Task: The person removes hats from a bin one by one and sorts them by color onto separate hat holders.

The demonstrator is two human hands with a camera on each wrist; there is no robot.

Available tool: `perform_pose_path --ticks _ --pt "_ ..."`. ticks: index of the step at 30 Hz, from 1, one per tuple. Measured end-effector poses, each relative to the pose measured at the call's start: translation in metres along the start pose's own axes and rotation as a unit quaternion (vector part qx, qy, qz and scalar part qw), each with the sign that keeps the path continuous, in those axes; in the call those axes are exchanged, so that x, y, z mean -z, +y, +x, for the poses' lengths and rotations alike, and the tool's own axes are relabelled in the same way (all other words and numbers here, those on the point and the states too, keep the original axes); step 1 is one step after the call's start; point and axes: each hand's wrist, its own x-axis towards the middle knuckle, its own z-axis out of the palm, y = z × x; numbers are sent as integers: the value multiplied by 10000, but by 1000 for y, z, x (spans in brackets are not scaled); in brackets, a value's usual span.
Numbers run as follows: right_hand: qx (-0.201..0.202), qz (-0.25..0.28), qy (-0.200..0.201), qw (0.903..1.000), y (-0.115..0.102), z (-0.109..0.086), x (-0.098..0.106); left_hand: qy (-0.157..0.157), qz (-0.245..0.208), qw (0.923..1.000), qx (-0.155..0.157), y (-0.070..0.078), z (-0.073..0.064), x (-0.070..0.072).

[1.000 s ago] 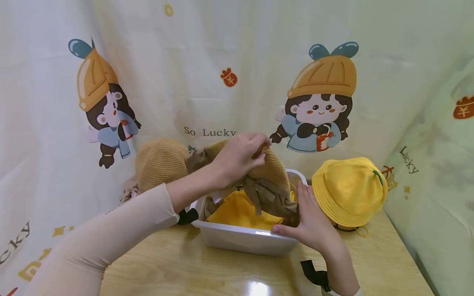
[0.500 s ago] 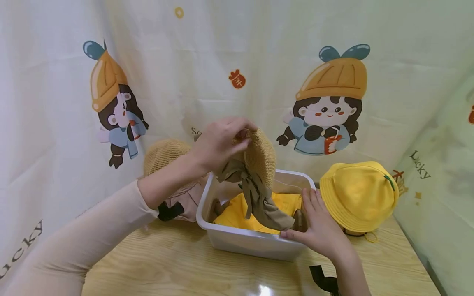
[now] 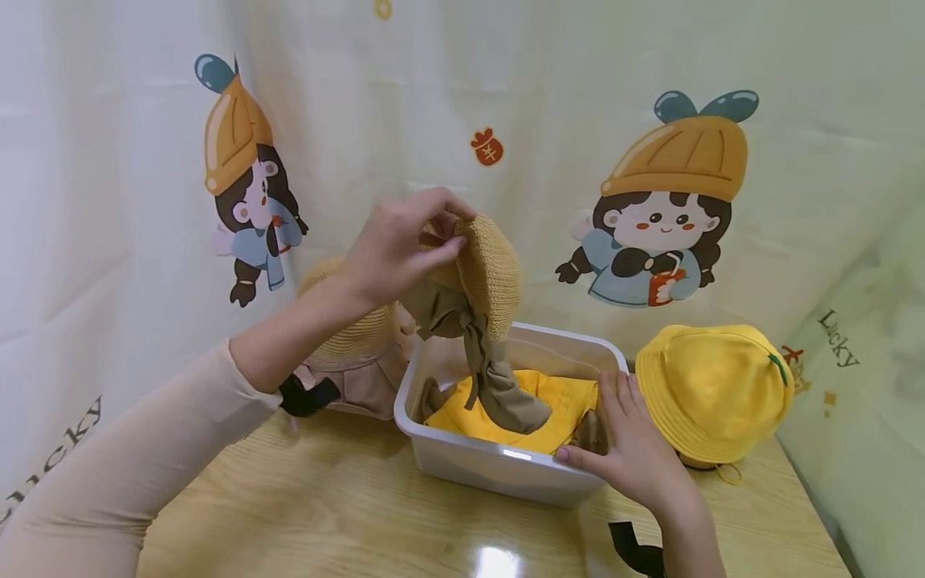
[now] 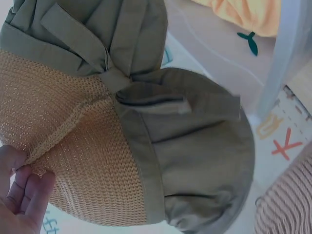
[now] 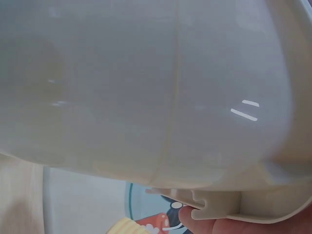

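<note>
A woven straw-coloured sun hat (image 3: 497, 277) with an olive cloth brim and tied bow hangs above the white plastic bin (image 3: 499, 475). My left hand (image 3: 401, 245) pinches the top of its crown; the left wrist view shows the fingertips (image 4: 45, 187) gathering the weave. The brim droops over a folded yellow hat (image 3: 571, 397) inside the bin, partly hidden. Olive-brown cloth (image 3: 591, 433) shows at the bin's inner right corner. On the bin's right rim rests my right hand (image 3: 643, 449), fingers straight along the edge and thumb on the front rim.
A tan ribbed hat with a dusty pink brim (image 3: 357, 377) stands left of the bin, partly behind my left arm. To the right is a yellow bucket hat (image 3: 715, 393). A printed curtain (image 3: 549, 144) hangs behind the wooden table (image 3: 347, 506).
My left hand has lifted the straw hat up and leftward, showing more of the bin's inside. My right hand stays on the rim. The head view has shifted slightly.
</note>
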Motion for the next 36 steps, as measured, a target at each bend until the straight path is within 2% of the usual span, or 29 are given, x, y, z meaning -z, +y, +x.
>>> perform_pose_path --ticks 10,14,21,36 --pt "17 11 84 10000 4 -2 -1 443 -29 9990 38 -4 6 29" --pt "10 6 56 10000 3 -3 -2 558 191 9983 25 -7 6 39" --pt "-44 24 35 10000 1 -5 -1 680 508 9962 179 -14 3 54" --pt "28 -21 107 9999 3 -4 -4 898 1130 9895 53 -38 -7 83"
